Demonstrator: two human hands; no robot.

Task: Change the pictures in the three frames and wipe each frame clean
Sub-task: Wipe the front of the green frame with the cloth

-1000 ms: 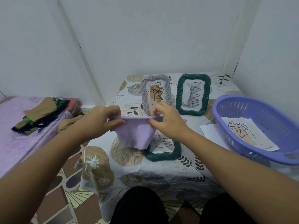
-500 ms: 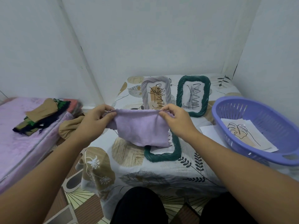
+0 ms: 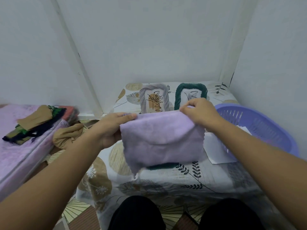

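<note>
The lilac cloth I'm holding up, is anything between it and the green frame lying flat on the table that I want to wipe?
Nothing visible. The lilac cloth, held by the left hand and right hand, hangs directly over the flat green frame, whose near edge peeks out below. The basket and white paper sit off to the right.

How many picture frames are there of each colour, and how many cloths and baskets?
Green frames: 2, one standing at the back and one lying flat, mostly hidden behind the cloth
Grey frames: 1
Purple cloths: 1, held up by the left hand and the right hand
Purple baskets: 1
Total: 5
</note>
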